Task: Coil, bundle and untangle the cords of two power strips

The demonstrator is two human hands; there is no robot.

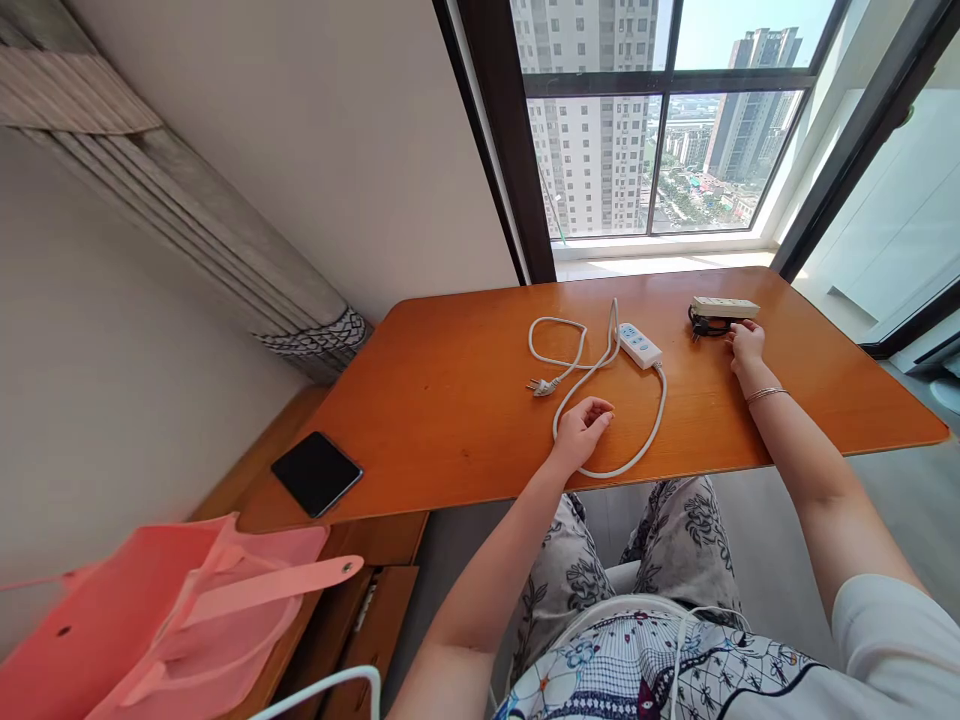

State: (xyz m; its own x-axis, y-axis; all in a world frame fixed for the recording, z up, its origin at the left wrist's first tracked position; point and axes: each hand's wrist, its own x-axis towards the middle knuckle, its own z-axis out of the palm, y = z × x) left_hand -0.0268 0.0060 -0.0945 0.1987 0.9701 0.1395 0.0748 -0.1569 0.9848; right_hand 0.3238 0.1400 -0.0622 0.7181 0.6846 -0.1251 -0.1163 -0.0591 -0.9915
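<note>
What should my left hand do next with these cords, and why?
Maybe your left hand should pinch the white cord near it. That cord sprawls in loose loops, while the black cord by your right hand is bunched up.

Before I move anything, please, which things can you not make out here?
All in the head view:
- White cord: part hidden by left hand.
- Black cord: its contact with right hand, hidden by the fingers.
- Pink bag: cut off by left and bottom edges.
- White strip: markings too small.
</note>
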